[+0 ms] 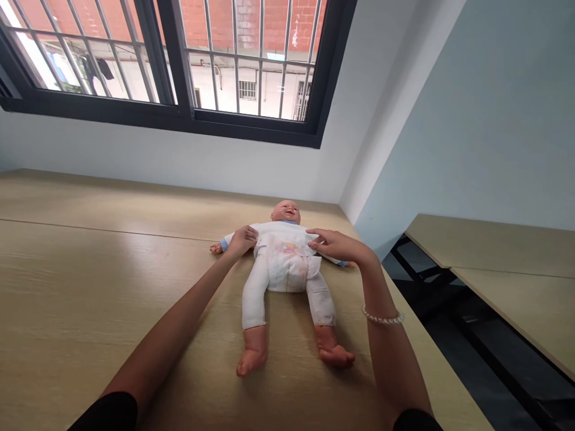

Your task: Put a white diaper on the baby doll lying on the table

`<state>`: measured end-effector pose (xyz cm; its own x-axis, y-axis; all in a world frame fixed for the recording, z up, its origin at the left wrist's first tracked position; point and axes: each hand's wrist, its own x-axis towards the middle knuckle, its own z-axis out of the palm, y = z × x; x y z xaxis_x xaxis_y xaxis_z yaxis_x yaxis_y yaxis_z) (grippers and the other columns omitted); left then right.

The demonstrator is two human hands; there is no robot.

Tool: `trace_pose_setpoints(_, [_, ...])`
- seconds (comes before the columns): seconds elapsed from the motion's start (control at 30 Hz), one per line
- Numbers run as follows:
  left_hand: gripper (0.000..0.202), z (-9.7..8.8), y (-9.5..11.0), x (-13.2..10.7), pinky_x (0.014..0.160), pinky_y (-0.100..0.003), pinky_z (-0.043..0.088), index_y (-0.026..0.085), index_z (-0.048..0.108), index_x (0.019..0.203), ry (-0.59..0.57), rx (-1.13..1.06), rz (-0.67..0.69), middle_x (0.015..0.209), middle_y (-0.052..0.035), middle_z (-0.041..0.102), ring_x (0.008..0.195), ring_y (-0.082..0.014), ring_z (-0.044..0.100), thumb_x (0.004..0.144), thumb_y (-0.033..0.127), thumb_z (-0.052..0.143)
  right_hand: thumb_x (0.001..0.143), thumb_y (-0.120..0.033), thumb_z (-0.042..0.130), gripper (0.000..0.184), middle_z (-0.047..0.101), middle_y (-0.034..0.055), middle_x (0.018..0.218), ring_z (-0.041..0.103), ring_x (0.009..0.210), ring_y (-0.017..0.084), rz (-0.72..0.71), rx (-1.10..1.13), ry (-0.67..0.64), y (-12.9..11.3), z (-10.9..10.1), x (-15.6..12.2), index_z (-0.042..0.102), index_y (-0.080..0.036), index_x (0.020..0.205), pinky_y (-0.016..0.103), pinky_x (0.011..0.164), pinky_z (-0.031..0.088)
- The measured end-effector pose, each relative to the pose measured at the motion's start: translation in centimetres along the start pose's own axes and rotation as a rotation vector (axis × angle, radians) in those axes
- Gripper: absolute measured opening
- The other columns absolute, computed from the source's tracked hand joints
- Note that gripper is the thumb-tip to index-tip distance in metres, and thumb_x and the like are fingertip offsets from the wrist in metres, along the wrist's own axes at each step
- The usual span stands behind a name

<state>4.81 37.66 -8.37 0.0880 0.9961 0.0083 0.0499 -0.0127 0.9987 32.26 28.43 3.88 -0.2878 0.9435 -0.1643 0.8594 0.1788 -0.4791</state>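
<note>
Head view: baby doll [275,272] on its back, white top [287,237] under both hands

Doll lies mid-tabletop [90,281], feet toward the person. Left hand [241,240] sits curled on the top beside the doll's arm, no firm grip showing. Right hand [336,246] comes in from the right, fingers narrowed at the top's edge just above the diaper [291,276]: pinching or only touching, can't tell!

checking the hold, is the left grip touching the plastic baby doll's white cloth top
Touching: the head view shows the left grip with its fingers resting on the shoulder of the plastic baby doll's white cloth top, no gap visible.
</note>
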Motion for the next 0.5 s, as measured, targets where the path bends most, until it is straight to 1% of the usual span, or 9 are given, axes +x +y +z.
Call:
trace_pose_setpoints(0.07, [0.031,-0.2,0.1,-0.1,0.056,-0.015,0.042,0.016,0.056,0.081,-0.024,0.049,-0.019,0.068,0.0051,0.057,0.062,-0.0084,0.056,0.059,0.0,0.07,0.098,-0.037,0.053,0.054,0.064,0.0103,0.126,0.061,0.115,0.024,-0.006,-0.009,0.002,0.1,0.1,0.2,0.044,-0.016,0.146,0.033,0.101,0.046])
trace_pose_setpoints(0.1, [0.031,-0.3,0.1,-0.1,0.054,-0.016,0.043,0.017,0.055,0.082,-0.052,0.07,-0.044,0.067,0.0053,0.057,0.059,-0.0088,0.056,0.061,0.003,0.072,0.098,-0.037,0.053,0.053,0.063,0.0102,0.126,0.061,0.115,0.024,-0.006,-0.012,0.003,0.2,0.1,0.2,0.044,-0.015,0.146,0.034,0.102,0.045])
trace_pose_setpoints(0.23, [0.031,-0.7,0.6,-0.6,0.052,-0.025,0.052,0.018,0.051,0.087,-0.2,0.114,-0.182,0.065,0.0041,0.058,0.053,-0.0131,0.06,0.072,0.021,0.078,0.099,-0.037,0.052,0.053,0.063,0.0096,0.126,0.06,0.114,0.024,-0.002,-0.016,-0.003,0.1,0.2,0.2,0.043,-0.015,0.147,0.036,0.102,0.044])
trace_pose_setpoints(0.3, [0.035,-0.8,1.0,-0.8,0.053,-0.028,0.055,0.018,0.049,0.089,-0.258,0.111,-0.237,0.063,0.0033,0.058,0.052,-0.0146,0.06,0.075,0.029,0.079,0.098,-0.038,0.052,0.054,0.064,0.0094,0.125,0.06,0.114,0.024,0.003,-0.016,-0.006,-0.1,0.2,0.1,0.043,-0.016,0.147,0.036,0.101,0.045])
trace_pose_setpoints(0.37, [0.042,-0.8,1.2,-1.0,0.054,-0.031,0.057,0.018,0.048,0.097,-0.297,0.086,-0.267,0.064,0.003,0.058,0.053,-0.015,0.06,0.076,0.034,0.08,0.098,-0.039,0.052,0.054,0.064,0.0096,0.124,0.06,0.112,0.024,0.01,-0.018,-0.003,-0.3,0.2,0.0,0.044,-0.017,0.147,0.035,0.099,0.046])
trace_pose_setpoints(0.43, [0.05,-0.9,1.3,-1.1,0.054,-0.03,0.057,0.018,0.045,0.106,-0.318,0.049,-0.275,0.067,0.0033,0.059,0.054,-0.0141,0.06,0.075,0.036,0.082,0.098,-0.039,0.052,0.054,0.064,0.0099,0.124,0.061,0.112,0.025,0.008,-0.02,-0.003,-0.4,0.2,-0.1,0.044,-0.018,0.147,0.035,0.099,0.046])
trace_pose_setpoints(0.5, [0.054,-0.9,1.1,-1.0,0.053,-0.028,0.056,0.019,0.044,0.109,-0.328,0.007,-0.273,0.07,0.0035,0.059,0.054,-0.0124,0.059,0.075,0.037,0.082,0.098,-0.037,0.052,0.053,0.064,0.0106,0.125,0.061,0.112,0.025,0.003,-0.024,-0.006,-0.7,0.2,-0.1,0.045,-0.018,0.146,0.035,0.1,0.045])
